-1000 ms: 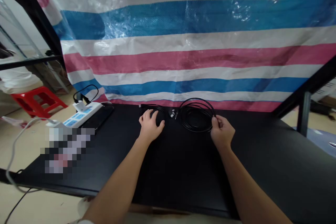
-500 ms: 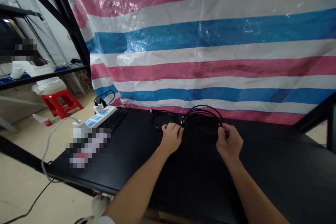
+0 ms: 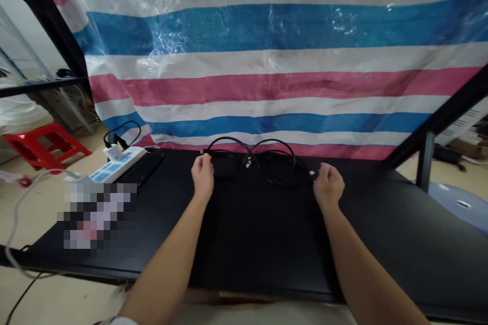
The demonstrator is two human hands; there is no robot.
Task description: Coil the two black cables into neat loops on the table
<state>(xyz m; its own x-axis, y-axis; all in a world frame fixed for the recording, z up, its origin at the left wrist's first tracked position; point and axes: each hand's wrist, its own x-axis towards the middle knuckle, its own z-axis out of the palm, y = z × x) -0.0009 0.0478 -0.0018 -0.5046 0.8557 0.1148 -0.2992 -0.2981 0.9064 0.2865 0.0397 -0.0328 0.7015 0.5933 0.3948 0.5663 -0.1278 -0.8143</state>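
Two black cable coils lie at the back of a black table [image 3: 247,244]. The left coil [image 3: 224,150] rises in an arc, and my left hand [image 3: 203,176] is closed on its left end. The right coil [image 3: 280,167] is larger, and my right hand [image 3: 328,185] is closed on its right edge. Small white connectors [image 3: 248,163] sit where the two coils meet.
A white and blue power strip [image 3: 114,165] with a plugged charger lies at the table's left, beside a dark phone [image 3: 143,168]. A striped tarp [image 3: 267,61] hangs behind. A red stool [image 3: 43,147] stands on the floor at left. Black frame posts flank the table.
My left hand went from the middle back out to the left coil's end and my right hand shifted outward; the cables now arch up between my hands. The view swung back left.
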